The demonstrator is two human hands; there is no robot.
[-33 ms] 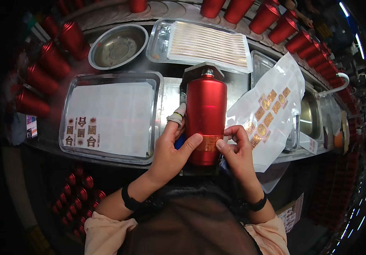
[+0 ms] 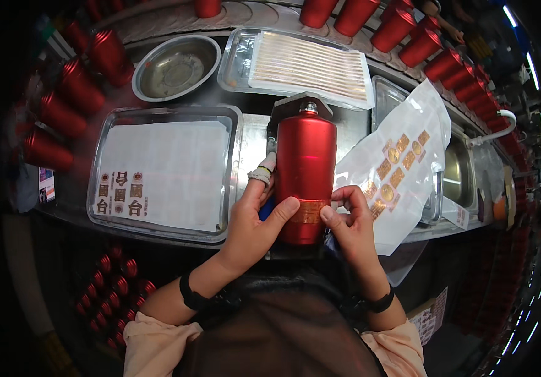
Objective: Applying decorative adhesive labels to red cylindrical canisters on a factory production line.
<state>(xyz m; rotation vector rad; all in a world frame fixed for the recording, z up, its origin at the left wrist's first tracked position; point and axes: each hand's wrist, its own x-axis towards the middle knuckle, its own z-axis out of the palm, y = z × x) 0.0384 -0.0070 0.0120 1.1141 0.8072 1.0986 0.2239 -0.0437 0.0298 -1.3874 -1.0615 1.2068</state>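
2 hands press a gold label (image 2: 308,212) onto a red bottle (image 2: 306,169) (lying on the tabletop): left hand (image 2: 253,227) grips it, right hand (image 2: 350,225) smooths; firm, even pressure seems needed.

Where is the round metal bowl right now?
In the head view, the round metal bowl sits upper left, behind the left steel tray and left of the tray of striped sheets.
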